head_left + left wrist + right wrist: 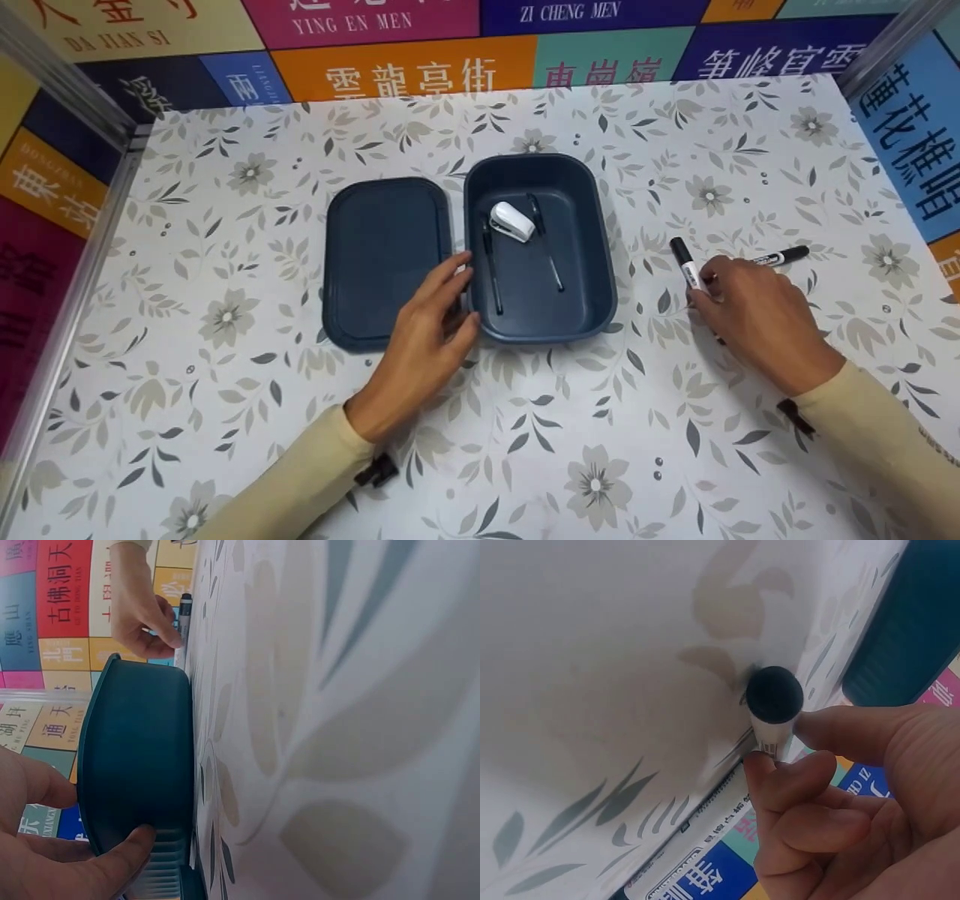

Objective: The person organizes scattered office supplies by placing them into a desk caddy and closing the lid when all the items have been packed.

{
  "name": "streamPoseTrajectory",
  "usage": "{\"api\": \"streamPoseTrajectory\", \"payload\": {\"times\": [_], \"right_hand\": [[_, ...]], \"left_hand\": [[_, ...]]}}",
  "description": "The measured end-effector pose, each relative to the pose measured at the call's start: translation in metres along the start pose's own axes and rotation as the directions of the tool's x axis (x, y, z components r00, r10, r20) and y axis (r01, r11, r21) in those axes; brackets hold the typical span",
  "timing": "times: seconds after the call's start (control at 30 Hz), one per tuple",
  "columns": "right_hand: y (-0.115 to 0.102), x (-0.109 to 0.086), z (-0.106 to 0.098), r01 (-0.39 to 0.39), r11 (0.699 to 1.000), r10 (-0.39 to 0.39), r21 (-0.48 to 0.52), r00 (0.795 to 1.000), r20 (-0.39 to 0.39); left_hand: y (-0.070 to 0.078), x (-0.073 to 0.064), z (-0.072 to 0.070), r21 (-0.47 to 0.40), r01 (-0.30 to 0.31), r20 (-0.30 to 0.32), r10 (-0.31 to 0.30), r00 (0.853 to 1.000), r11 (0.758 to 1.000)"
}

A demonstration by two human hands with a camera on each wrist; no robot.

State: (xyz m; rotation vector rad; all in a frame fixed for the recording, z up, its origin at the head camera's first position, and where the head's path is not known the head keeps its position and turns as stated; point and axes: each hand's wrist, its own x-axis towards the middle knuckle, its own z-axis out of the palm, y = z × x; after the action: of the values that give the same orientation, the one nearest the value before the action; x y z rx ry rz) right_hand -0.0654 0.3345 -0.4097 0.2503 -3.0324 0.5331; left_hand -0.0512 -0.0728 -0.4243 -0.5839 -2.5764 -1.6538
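My right hand (pixel 765 319) pinches a black-capped whiteboard marker (pixel 688 268) between thumb and index finger; its dark end (pixel 775 695) faces the right wrist camera. A second marker (pixel 780 257) lies behind that hand, partly covered by it. To the left stands a dark blue open box (pixel 540 322). Inside it are two black pens (pixel 491 270) and a small white stapler-like item (pixel 512 222). My left hand (pixel 424 330) touches the box's left side, fingertips near the rim and thumb by the front corner. In the left wrist view, those fingers (pixel 124 859) rest against the wall.
Left of the box lies its dark blue lid (pixel 386 255), partly under my left hand. A white flower-patterned cloth (pixel 592 420) covers the table. Colourful panels with Chinese lettering (pixel 405 71) stand along the back and sides.
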Motion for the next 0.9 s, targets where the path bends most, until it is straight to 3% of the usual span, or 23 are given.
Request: {"api": "streamPoseTrajectory", "payload": {"times": [0.37,0.9], "right_hand": [[-0.0044,-0.0003,0.0025,-0.028,1.000,0.028,-0.010,0.999,0.020],[-0.0099,0.0009,0.0059,-0.015,1.000,0.015,-0.018,1.000,-0.012]], "left_hand": [[-0.0006,-0.0009,0.0002,-0.004,0.010,0.002,-0.010,1.000,1.000],[-0.0004,0.0000,-0.0006,-0.002,-0.011,0.000,0.011,1.000,1.000]]}}
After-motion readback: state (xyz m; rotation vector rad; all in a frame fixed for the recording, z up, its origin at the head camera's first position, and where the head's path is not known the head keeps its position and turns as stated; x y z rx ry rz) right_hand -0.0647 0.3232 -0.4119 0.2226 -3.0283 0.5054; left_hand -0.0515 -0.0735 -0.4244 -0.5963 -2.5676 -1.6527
